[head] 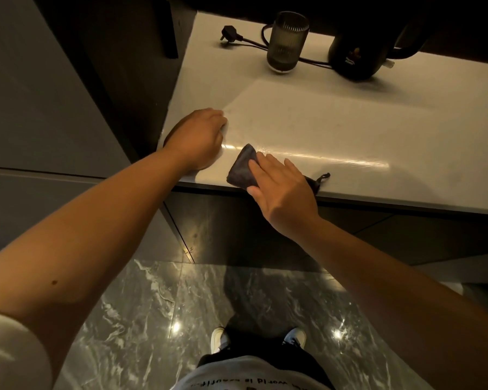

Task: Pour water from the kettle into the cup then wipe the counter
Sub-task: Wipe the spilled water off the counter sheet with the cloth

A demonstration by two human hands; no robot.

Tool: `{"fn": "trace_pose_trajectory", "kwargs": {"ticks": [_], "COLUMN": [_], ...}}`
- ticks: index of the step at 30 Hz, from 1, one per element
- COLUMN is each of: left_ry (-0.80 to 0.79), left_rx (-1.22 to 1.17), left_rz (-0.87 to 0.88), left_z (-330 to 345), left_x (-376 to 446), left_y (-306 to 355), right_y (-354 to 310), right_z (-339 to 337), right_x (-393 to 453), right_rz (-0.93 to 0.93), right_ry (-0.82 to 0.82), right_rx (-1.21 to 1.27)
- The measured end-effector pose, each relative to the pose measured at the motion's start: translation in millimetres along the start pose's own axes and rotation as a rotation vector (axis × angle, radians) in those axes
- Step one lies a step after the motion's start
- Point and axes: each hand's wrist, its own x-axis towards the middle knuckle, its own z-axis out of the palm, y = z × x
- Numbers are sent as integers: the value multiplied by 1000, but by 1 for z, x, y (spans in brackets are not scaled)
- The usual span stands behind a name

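The right hand [282,190] lies flat, fingers spread, pressing a dark cloth [241,171] onto the counter [350,130] at its near edge, likely mid-wipe. At nine o'clock from it the left hand [199,136], fingers curled under and holding nothing visible, braces near the corner. Bare counter stretches toward three o'clock. The cup [286,42] and kettle [364,54] stand apart at twelve.

You've got a pale counter [350,122], glossy w/ a light streak near the front edge. On it: ribbed cup [286,42] and black kettle [358,59] at the back, well apart from the dark cloth [241,168] at the front edge. Black cord w/ plug [231,38] runs behind the cup.
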Motion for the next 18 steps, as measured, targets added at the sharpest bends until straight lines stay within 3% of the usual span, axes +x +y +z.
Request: {"fn": "trace_pose_trajectory", "kwargs": {"ticks": [10, 15, 18], "left_ry": [17, 12, 6], "left_rx": [16, 9, 9], "left_rz": [7, 20, 21], "left_z": [0, -5, -6], "left_x": [-1, -4, -4], "left_y": [4, 6, 8], "right_y": [8, 33, 67], "right_z": [4, -10, -25], "right_x": [-9, -23, -48], "right_rz": [-147, -160, -122], "right_ry": [41, -121, -85], "right_rx": [-36, -128, -185]}}
